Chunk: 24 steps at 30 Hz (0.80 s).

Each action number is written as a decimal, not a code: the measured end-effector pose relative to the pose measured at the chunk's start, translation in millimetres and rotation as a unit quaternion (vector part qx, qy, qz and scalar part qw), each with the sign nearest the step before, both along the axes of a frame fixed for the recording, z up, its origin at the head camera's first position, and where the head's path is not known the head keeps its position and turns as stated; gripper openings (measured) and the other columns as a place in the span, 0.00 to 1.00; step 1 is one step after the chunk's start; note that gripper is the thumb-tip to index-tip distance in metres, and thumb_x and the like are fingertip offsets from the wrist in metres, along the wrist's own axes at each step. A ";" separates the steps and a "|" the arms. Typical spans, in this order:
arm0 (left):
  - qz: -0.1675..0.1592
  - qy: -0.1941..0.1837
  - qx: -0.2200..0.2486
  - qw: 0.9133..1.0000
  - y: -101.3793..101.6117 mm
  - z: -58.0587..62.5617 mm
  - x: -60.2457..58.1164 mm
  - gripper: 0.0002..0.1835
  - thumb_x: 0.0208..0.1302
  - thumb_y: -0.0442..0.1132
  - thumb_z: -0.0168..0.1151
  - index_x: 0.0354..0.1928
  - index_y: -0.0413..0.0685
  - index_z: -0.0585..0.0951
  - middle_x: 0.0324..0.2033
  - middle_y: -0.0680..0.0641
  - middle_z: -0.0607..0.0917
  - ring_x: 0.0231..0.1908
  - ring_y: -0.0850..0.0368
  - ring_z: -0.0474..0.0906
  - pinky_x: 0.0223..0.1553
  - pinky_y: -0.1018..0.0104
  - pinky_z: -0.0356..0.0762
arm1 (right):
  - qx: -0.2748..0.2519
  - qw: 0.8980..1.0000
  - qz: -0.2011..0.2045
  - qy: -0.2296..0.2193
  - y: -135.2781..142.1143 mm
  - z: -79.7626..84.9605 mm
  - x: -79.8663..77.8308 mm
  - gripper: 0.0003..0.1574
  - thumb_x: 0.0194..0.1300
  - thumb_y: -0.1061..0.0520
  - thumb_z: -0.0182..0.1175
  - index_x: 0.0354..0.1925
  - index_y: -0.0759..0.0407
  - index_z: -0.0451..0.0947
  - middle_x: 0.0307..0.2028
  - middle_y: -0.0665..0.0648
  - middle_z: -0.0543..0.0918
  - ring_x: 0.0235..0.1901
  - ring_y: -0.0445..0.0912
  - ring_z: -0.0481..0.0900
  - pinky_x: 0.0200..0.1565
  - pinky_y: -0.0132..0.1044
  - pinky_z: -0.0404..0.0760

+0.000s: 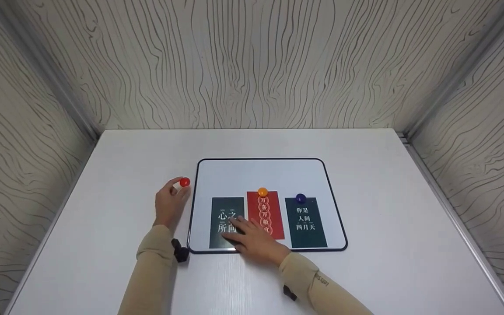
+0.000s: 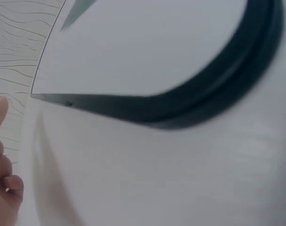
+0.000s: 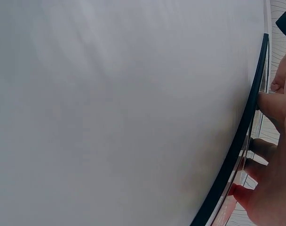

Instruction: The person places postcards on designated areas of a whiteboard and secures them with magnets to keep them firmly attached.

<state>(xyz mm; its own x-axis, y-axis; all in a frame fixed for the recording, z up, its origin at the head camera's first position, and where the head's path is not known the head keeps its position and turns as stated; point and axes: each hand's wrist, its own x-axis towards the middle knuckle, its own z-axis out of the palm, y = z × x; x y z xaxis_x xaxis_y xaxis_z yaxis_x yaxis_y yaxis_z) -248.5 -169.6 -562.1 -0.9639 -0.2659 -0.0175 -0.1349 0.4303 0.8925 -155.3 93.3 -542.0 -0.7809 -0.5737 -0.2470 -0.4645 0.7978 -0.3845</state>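
My left hand (image 1: 169, 204) is just left of the whiteboard (image 1: 256, 175) and pinches a small red round magnet (image 1: 184, 182) between thumb and fingertip. In the left wrist view, only part of the left hand (image 2: 3, 174) shows, at the left edge. My right hand (image 1: 258, 242) rests over the board's lower part, fingers spread. Its fingertips lie on the left dark green card (image 1: 228, 205) with white characters, covering part of them. Beside that card is a red card (image 1: 274, 218), whose lower left corner the right hand partly covers. From the right wrist view, the spread fingers reach over the board's dark rim (image 3: 242, 125).
An orange round magnet (image 1: 263, 192) sits at the red card's top edge. A purple one (image 1: 301, 198) sits on top of another dark green card (image 1: 306, 232) at the right. The board lies on a white table (image 1: 387, 197) enclosed by wood-grain panels (image 1: 243, 65).
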 end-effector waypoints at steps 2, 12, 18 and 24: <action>-0.004 0.010 -0.019 1.000 -0.6 1.7 0.0 0.21 0.64 0.48 0.63 0.59 0.57 0.78 0.21 0.50 0.65 0.25 0.55 0.64 0.26 0.70 0.64 | 0.000 1.000 -0.001 -0.003 0.1 -0.1 0.1 0.31 0.72 0.48 0.49 0.69 0.25 0.60 0.77 0.48 0.54 0.78 0.52 0.48 0.77 0.53 0.50; -0.021 0.070 -0.063 0.995 0.4 5.9 -0.5 0.21 0.59 0.42 0.68 0.55 0.49 0.81 0.19 0.52 0.63 0.23 0.60 0.59 0.26 0.73 0.58 | 0.005 1.000 0.000 0.004 1.0 -1.1 0.4 0.30 0.72 0.47 0.48 0.69 0.26 0.59 0.76 0.48 0.54 0.77 0.52 0.49 0.77 0.53 0.50; -0.039 0.060 -0.063 0.995 7.0 13.5 2.1 0.20 0.61 0.43 0.66 0.56 0.51 0.80 0.20 0.52 0.63 0.24 0.59 0.59 0.26 0.73 0.58 | 0.008 1.000 0.005 0.019 1.1 -3.1 -0.2 0.30 0.72 0.48 0.49 0.69 0.26 0.60 0.76 0.48 0.55 0.77 0.52 0.50 0.77 0.52 0.52; -0.049 0.068 -0.057 0.995 11.0 18.1 3.5 0.20 0.60 0.43 0.67 0.55 0.51 0.81 0.20 0.52 0.63 0.23 0.60 0.59 0.26 0.73 0.58 | 0.007 1.000 0.001 0.007 0.5 -4.0 -1.6 0.30 0.72 0.46 0.48 0.69 0.24 0.58 0.77 0.47 0.53 0.78 0.51 0.49 0.77 0.52 0.50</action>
